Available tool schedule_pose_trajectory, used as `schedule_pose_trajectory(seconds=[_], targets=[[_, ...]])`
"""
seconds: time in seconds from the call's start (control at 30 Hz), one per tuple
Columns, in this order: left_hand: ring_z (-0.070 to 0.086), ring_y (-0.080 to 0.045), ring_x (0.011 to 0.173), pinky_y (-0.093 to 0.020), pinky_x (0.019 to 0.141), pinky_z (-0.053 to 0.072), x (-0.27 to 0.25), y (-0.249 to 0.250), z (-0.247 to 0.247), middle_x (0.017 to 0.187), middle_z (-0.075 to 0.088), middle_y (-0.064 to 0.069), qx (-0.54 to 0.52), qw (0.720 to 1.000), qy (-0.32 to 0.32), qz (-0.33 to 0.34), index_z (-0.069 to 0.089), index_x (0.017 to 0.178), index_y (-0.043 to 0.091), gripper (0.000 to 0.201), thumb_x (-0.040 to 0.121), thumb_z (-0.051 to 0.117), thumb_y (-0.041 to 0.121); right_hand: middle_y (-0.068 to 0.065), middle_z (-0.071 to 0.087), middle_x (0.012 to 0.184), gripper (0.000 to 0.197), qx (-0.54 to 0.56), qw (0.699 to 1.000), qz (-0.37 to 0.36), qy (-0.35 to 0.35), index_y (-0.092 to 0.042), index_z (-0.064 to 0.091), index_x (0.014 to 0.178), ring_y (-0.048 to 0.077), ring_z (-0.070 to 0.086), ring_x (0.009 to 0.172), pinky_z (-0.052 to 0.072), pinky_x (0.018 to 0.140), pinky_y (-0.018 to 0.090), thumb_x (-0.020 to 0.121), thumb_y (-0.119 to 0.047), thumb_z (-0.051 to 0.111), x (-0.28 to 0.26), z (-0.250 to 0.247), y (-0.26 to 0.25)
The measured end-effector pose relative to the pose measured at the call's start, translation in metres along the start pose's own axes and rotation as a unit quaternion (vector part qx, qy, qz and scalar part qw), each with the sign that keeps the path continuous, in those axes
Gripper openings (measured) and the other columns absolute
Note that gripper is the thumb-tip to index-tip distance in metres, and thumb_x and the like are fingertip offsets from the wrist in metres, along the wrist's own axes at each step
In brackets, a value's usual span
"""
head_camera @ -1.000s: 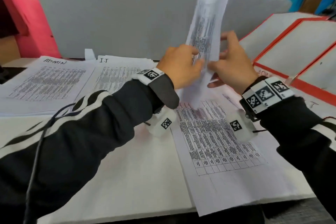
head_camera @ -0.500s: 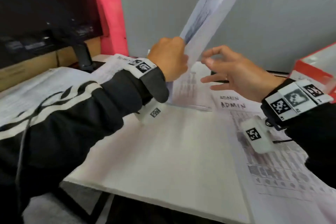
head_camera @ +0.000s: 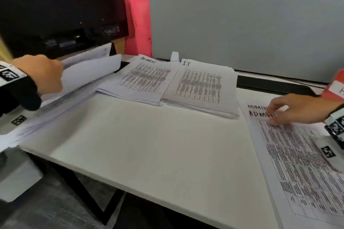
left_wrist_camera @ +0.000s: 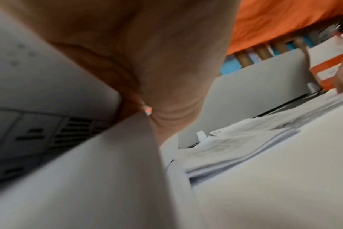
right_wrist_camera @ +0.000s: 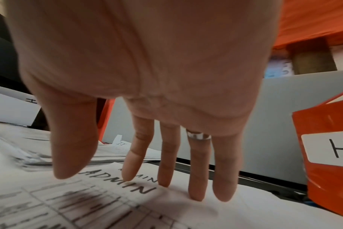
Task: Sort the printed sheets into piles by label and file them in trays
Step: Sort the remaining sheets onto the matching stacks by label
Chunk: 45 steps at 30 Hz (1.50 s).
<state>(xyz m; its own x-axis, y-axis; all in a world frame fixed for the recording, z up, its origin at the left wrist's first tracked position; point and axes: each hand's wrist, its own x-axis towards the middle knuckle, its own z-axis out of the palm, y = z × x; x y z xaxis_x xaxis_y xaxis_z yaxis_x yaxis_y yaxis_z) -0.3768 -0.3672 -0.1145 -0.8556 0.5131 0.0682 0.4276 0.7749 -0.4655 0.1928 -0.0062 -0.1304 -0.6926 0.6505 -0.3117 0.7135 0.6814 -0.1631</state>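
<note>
While the left hand (head_camera: 40, 74) pinches a curled white printed sheet (head_camera: 89, 72) over the far-left paper pile (head_camera: 46, 111) and the right hand (head_camera: 297, 108) lies open with straight fingers (right_wrist_camera: 194, 182) on the ADMIN-headed stack (head_camera: 297, 154), the loose sheet risks landing askew.

Head view: I look down and forward from above across the white desk (head_camera: 149, 145) toward the grey divider (head_camera: 242, 33), both hands at the frame edges. Left wrist view: I sit very close under the left hand (left_wrist_camera: 147, 54), facing along the paper piles (left_wrist_camera: 235, 151) toward the same divider. Right wrist view: I sit close under the right hand (right_wrist_camera: 137, 62), facing its fingers (right_wrist_camera: 198, 170) and the sheet marked ADMIN (right_wrist_camera: 131, 186), also in the head view.
</note>
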Motion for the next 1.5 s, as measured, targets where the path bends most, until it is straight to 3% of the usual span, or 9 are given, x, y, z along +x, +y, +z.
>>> schedule_pose_trajectory(seconds=[0.13, 0.33, 0.5, 0.77, 0.97, 1.2, 1.37, 1.43, 1.5], targets=[[0.063, -0.027, 0.067, -0.035, 0.069, 0.057, 0.03, -0.01, 0.041, 0.08, 0.064, -0.002, -0.018, 0.995, -0.102, 0.009, 0.069, 0.111, 0.018, 0.05, 0.07, 0.055, 0.043, -0.017, 0.065, 0.118, 0.111, -0.025, 1.0, 0.002, 0.005, -0.04, 0.069, 0.1, 0.009, 0.062, 0.113, 0.049, 0.105, 0.039, 0.019, -0.111, 0.045, 0.017, 0.009, 0.013], [0.059, -0.028, 0.108, -0.041, 0.086, 0.052, -0.006, -0.009, 0.039, 0.115, 0.058, -0.001, 0.031, 0.997, -0.071, -0.016, 0.058, 0.095, 0.025, 0.034, 0.071, 0.046, 0.044, -0.021, 0.063, 0.113, 0.11, -0.053, 0.999, 0.007, 0.0, -0.039, 0.065, 0.101, 0.008, 0.061, 0.112, 0.051, 0.102, 0.039, 0.021, -0.111, 0.043, 0.026, 0.01, 0.014], [0.062, -0.017, 0.076, -0.032, 0.075, 0.056, -0.074, 0.011, -0.003, 0.087, 0.061, 0.001, 0.017, 0.999, -0.044, 0.021, 0.055, 0.096, 0.025, 0.016, 0.088, 0.053, 0.039, -0.011, 0.063, 0.121, 0.03, -0.046, 0.998, 0.014, 0.029, -0.039, 0.065, 0.101, 0.013, 0.059, 0.113, 0.048, 0.102, 0.039, 0.081, -0.054, 0.08, 0.019, 0.013, 0.0], [0.061, -0.016, 0.071, -0.034, 0.073, 0.059, -0.088, 0.018, 0.006, 0.079, 0.059, 0.004, -0.007, 0.997, -0.022, 0.08, 0.049, 0.079, 0.024, 0.027, 0.089, 0.047, 0.049, -0.013, 0.063, 0.114, 0.023, -0.051, 0.998, 0.017, 0.037, -0.039, 0.065, 0.098, 0.011, 0.059, 0.109, 0.049, 0.1, 0.039, 0.083, -0.049, 0.079, 0.027, 0.018, 0.004], [0.061, -0.02, 0.081, -0.036, 0.079, 0.057, -0.084, 0.019, -0.001, 0.089, 0.057, 0.001, 0.01, 0.997, -0.024, 0.066, 0.055, 0.101, 0.025, 0.016, 0.095, 0.047, 0.037, -0.012, 0.061, 0.113, 0.02, -0.071, 0.997, 0.019, 0.033, -0.035, 0.063, 0.099, 0.012, 0.059, 0.108, 0.049, 0.097, 0.037, 0.087, -0.045, 0.077, 0.025, 0.017, -0.001], [0.061, -0.017, 0.072, -0.033, 0.074, 0.058, -0.067, 0.017, 0.005, 0.08, 0.057, 0.004, 0.058, 0.997, -0.026, 0.041, 0.059, 0.107, 0.026, 0.025, 0.087, 0.052, 0.039, -0.013, 0.06, 0.114, 0.021, -0.075, 0.997, 0.021, 0.03, -0.037, 0.061, 0.1, 0.011, 0.058, 0.107, 0.05, 0.097, 0.035, 0.089, -0.047, 0.075, 0.021, 0.018, -0.004], [0.063, -0.015, 0.092, -0.03, 0.08, 0.055, -0.062, 0.009, 0.01, 0.113, 0.066, 0.006, -0.051, 0.993, -0.076, 0.078, 0.061, 0.112, 0.033, 0.074, 0.062, 0.06, 0.088, -0.013, 0.06, 0.114, 0.021, -0.075, 0.997, 0.019, 0.028, -0.037, 0.062, 0.1, 0.012, 0.058, 0.108, 0.05, 0.098, 0.037, 0.088, -0.048, 0.076, 0.021, 0.017, -0.005], [0.063, -0.016, 0.09, -0.024, 0.064, 0.05, -0.066, 0.008, 0.006, 0.128, 0.061, 0.002, -0.104, 0.986, -0.104, 0.076, 0.059, 0.127, 0.03, 0.09, 0.059, 0.068, 0.088, -0.013, 0.061, 0.113, 0.021, -0.072, 0.997, 0.019, 0.027, -0.037, 0.063, 0.098, 0.011, 0.059, 0.107, 0.05, 0.097, 0.037, 0.087, -0.047, 0.076, 0.021, 0.016, -0.005], [0.064, -0.013, 0.08, -0.022, 0.055, 0.047, -0.068, 0.008, 0.002, 0.117, 0.065, 0.003, -0.125, 0.984, -0.109, 0.06, 0.06, 0.127, 0.027, 0.089, 0.06, 0.071, 0.084, -0.012, 0.062, 0.113, 0.02, -0.074, 0.997, 0.019, 0.025, -0.037, 0.062, 0.098, 0.01, 0.059, 0.106, 0.05, 0.097, 0.037, 0.087, -0.047, 0.076, 0.019, 0.015, -0.007]])
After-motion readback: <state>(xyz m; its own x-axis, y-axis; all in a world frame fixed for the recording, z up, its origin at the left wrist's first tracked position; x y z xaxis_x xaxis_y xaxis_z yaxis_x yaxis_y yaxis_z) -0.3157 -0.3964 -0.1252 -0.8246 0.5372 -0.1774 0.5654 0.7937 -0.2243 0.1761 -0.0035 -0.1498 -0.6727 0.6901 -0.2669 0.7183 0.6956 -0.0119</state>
